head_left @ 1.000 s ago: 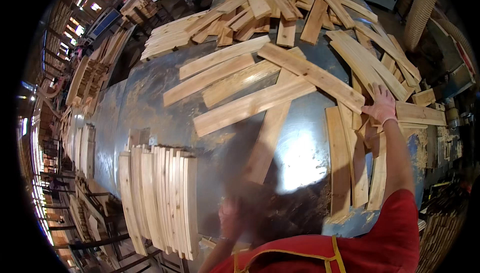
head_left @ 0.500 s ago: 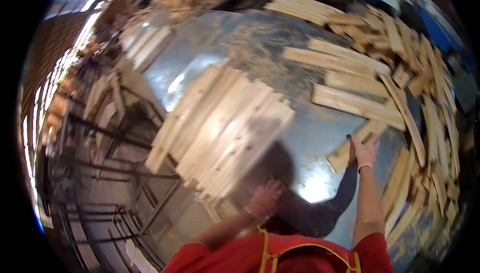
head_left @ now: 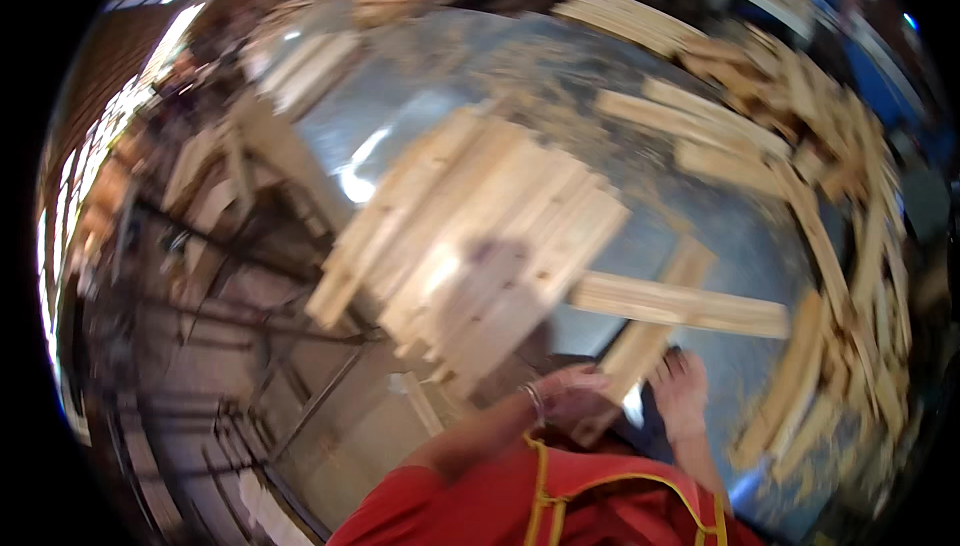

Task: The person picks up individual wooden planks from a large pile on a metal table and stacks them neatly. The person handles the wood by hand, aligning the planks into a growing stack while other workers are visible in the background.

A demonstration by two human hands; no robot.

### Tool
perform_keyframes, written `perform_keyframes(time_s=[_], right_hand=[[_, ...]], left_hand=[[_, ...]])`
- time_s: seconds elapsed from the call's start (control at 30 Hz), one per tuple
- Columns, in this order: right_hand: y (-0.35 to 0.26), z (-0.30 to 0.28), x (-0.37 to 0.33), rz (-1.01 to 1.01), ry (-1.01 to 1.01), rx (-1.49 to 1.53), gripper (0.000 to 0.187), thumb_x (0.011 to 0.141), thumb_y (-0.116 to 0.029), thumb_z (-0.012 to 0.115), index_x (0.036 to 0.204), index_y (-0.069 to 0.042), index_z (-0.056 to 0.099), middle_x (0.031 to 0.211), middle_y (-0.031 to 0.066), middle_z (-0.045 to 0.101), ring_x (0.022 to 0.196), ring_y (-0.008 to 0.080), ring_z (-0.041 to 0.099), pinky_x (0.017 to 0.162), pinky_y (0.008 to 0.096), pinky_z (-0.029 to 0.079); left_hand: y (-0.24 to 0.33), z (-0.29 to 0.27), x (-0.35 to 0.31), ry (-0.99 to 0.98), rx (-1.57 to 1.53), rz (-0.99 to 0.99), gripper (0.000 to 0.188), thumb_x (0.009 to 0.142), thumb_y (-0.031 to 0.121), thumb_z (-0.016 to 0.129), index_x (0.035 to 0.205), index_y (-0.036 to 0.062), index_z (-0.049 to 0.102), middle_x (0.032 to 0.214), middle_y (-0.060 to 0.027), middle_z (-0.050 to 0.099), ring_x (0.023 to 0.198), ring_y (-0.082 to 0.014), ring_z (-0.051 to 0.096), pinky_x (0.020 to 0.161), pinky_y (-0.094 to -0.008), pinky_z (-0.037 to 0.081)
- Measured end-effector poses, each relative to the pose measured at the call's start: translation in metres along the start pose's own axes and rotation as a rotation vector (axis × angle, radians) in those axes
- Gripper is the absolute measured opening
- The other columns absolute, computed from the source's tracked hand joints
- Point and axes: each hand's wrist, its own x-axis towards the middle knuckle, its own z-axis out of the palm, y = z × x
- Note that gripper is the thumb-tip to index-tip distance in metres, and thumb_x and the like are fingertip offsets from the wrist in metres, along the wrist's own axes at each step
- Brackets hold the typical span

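My left hand (head_left: 572, 392) is closed on the near end of a short pale wooden plank (head_left: 640, 351), which slants away from my body. Beside the plank's right edge is my right hand (head_left: 682, 388), fingers apart and slightly bent, with nothing visible in it; whether it touches the plank is unclear. A second plank (head_left: 720, 311) lies crosswise over the first. To the left, a wide layer of boards (head_left: 480, 236) sits side by side with uneven ends, the shadow of my head falling on it.
The metal tabletop (head_left: 420, 76) carries sawdust. Loose planks (head_left: 690, 126) and a heap of offcuts (head_left: 850, 186) lie along the right side. Stacked boards (head_left: 630, 21) stand at the back. A dark metal frame (head_left: 250, 316) is at the left.
My right hand has come back toward my body and let go of the plank. The plank has come nearer, into my left hand. Another plank now lies across it.
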Motion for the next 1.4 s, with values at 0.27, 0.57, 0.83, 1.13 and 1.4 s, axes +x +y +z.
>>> perform_keyframes(time_s=[0.27, 0.57, 0.83, 1.13, 1.4], right_hand=[[-0.038, -0.069, 0.145, -0.032, 0.47, 0.361, 0.033, 0.103, -0.033, 0.07, 0.127, -0.01, 0.066, 0.117, 0.0087, 0.071, 0.107, 0.0253, 0.07, 0.09, 0.0426, 0.059], [-0.018, -0.016, 0.072, 0.119, 0.153, 0.019, 0.036, 0.096, -0.027, 0.073, 0.125, -0.007, 0.064, 0.108, 0.0073, 0.071, 0.102, 0.0228, 0.069, 0.09, 0.0422, 0.058], [0.045, 0.144, 0.069, 0.532, -0.373, -0.264, 0.042, 0.101, -0.024, 0.068, 0.138, -0.007, 0.059, 0.122, 0.0108, 0.073, 0.114, 0.0231, 0.068, 0.094, 0.0445, 0.055], [-0.179, -0.111, 0.01, -0.084, 0.65, -1.317, 0.051, 0.087, -0.033, 0.065, 0.126, 0.0, 0.065, 0.124, 0.0294, 0.068, 0.121, 0.0452, 0.064, 0.108, 0.0501, 0.049], [-0.214, -0.242, -0.029, 0.326, 0.918, -1.468, 0.111, 0.075, -0.056, 0.082, 0.165, -0.014, 0.032, 0.152, 0.0257, 0.049, 0.137, 0.0401, 0.055, 0.114, 0.0499, 0.046]], left_hand=[[0.009, 0.019, -0.012, 0.479, 1.044, 0.169, 0.032, 0.093, 0.031, 0.073, 0.115, 0.0066, 0.073, 0.101, -0.0121, 0.074, 0.1, -0.0289, 0.071, 0.094, -0.0433, 0.056], [0.053, -0.011, -0.09, 1.114, 2.244, 0.73, 0.03, 0.087, 0.018, 0.065, 0.116, 0.012, 0.064, 0.112, -0.0117, 0.062, 0.113, -0.0355, 0.059, 0.095, -0.054, 0.05], [0.06, -0.031, -0.056, 1.062, 2.288, 0.636, 0.051, 0.093, 0.035, 0.07, 0.135, 0.0069, 0.06, 0.139, -0.0165, 0.059, 0.138, -0.0403, 0.051, 0.113, -0.0574, 0.043], [0.046, -0.015, -0.023, 0.739, 2.361, 0.763, 0.078, 0.077, 0.033, 0.08, 0.144, 0.0021, 0.056, 0.148, -0.0218, 0.055, 0.14, -0.0434, 0.049, 0.116, -0.0551, 0.041], [-0.001, 0.141, 0.112, 0.072, 2.099, 0.375, 0.083, 0.079, 0.032, 0.083, 0.15, 0.0032, 0.052, 0.149, -0.0271, 0.055, 0.137, -0.0433, 0.055, 0.114, -0.0517, 0.046]])
